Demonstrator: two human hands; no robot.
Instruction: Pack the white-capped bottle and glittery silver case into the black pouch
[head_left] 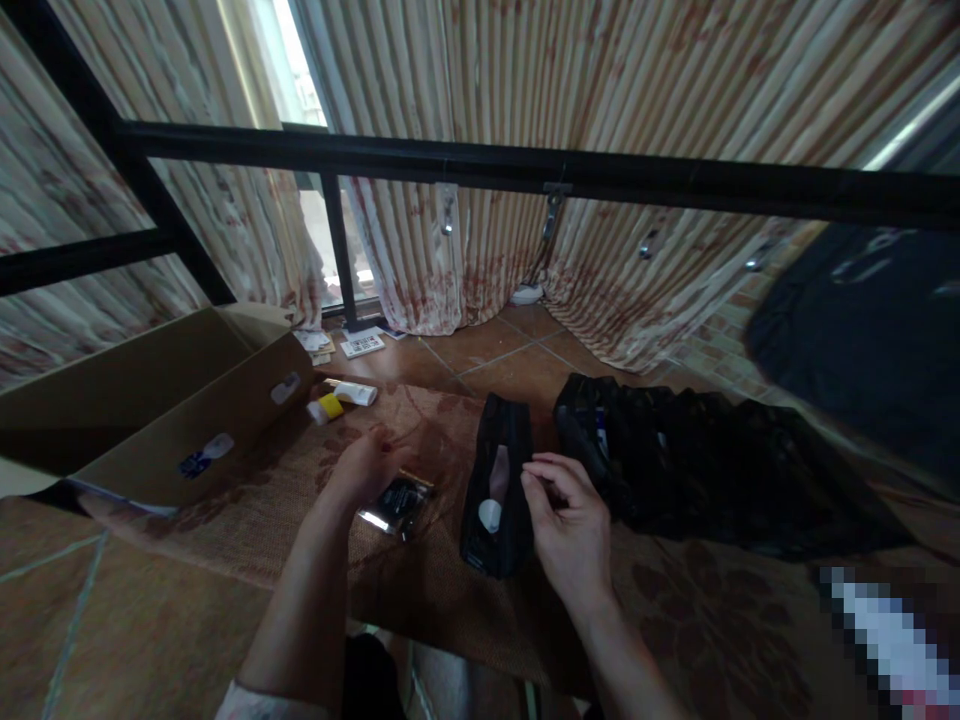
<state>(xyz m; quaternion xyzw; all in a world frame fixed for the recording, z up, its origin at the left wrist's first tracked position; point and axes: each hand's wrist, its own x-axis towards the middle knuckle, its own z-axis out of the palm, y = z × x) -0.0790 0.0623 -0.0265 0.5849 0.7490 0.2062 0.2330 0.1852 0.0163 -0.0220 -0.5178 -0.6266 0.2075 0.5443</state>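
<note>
My left hand (367,468) reaches down to a small clear packet with dark contents (397,503) lying on the brown mat (300,500); its fingers curl over the packet's top edge. My right hand (568,525) pinches the rim of an upright black pouch (496,487), holding its mouth apart. Inside the pouch a small white round piece shows.
An open cardboard box (157,400) lies at the left. A white and yellow tube (341,398) sits behind it. A heap of black bags (712,470) spreads at the right. A black metal rail (525,170) crosses overhead before striped curtains. Papers (360,343) lie on the tiled floor.
</note>
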